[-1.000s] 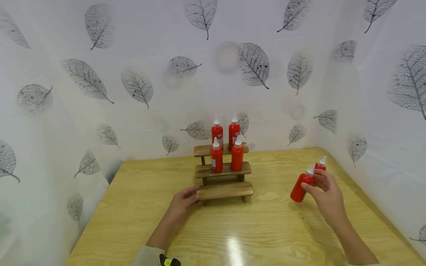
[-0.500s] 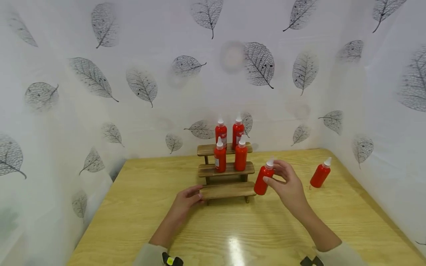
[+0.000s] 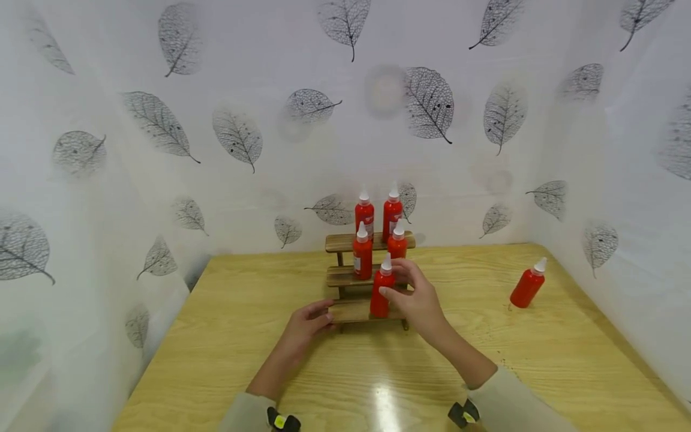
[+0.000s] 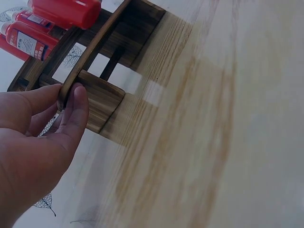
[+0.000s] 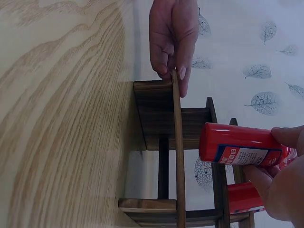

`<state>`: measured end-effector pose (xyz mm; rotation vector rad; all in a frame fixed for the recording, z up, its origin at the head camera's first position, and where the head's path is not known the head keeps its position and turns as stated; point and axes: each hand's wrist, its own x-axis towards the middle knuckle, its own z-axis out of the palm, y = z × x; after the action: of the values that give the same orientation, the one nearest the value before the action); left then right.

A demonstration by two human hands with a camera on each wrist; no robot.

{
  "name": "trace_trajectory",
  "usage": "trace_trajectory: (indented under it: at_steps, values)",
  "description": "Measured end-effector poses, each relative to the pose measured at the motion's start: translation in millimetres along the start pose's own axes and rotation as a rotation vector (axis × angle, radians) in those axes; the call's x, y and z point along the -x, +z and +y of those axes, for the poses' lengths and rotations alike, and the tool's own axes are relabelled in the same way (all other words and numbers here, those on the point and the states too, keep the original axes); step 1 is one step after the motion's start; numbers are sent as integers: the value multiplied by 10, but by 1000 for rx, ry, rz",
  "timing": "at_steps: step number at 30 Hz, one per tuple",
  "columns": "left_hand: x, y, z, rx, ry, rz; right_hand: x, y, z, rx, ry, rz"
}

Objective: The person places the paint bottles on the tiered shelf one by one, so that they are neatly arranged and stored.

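Observation:
My right hand (image 3: pixel 421 303) pinches a red squeeze bottle (image 3: pixel 381 295) with a white pointed cap between thumb and fingers. In the right wrist view, a gap shows between the bottle's base and the lowest step of the three-step wooden display stand (image 3: pixel 351 311). At the left end of that step, my left hand (image 3: pixel 302 329) grips the board, thumb on one face and fingers on the other (image 4: pixel 35 142). Two similar bottles stand on the top step, one of them this bottle (image 3: pixel 364 216). Two more are on the middle step, the right one partly hidden by my right hand.
Another red bottle (image 3: pixel 528 287) stands apart on the right of the wooden table (image 3: pixel 243 312). Behind and at both sides hangs a white curtain (image 3: pixel 259 204) printed with dark leaves.
My right hand has carried the bottle leftward from the table's right side to over the lowest step. The left hand keeps its grip on the stand. The view has shifted slightly.

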<state>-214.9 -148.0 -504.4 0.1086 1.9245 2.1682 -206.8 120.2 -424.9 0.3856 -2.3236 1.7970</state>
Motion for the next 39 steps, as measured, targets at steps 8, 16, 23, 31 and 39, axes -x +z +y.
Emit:
trace_trajectory:
  at_steps: [8, 16, 23, 31, 39]
  values:
    - [-25, 12, -7, -2, 3, -6, -97, 198, 76, -4, -3, -12]
    - [-30, 13, -8, 0, 0, 8, -143, 334, 88, 39, -46, -10]
    - [-15, 21, 5, -6, -4, 5, -133, 378, 65, 89, -70, -18]
    - [-20, 29, 3, -1, -8, 0, -102, 357, 57, 156, -68, -41]
    - [-6, 21, -9, 16, -7, 7, -83, 266, 33, 144, -62, -97]
